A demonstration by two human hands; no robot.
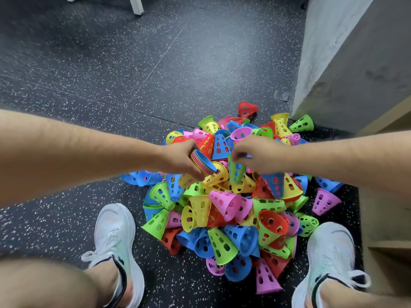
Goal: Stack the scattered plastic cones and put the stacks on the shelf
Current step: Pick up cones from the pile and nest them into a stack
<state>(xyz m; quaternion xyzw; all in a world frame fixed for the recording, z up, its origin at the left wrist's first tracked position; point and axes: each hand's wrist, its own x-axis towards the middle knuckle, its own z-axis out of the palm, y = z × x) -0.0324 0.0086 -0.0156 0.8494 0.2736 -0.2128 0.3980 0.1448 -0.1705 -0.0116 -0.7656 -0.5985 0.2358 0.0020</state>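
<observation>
Seen from above, a heap of bright plastic cones [224, 210] lies on the speckled black floor [111, 74] between two white shoes [115, 236]. The left hand [180, 158] grips a nested stack of cones [203, 163]. The right hand [258, 152] pinches a green cone [236, 172] by its rim, just above the heap.

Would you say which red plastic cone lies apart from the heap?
The red plastic cone alone on the floor beyond the heap's far edge; the rest sit within it.
</observation>
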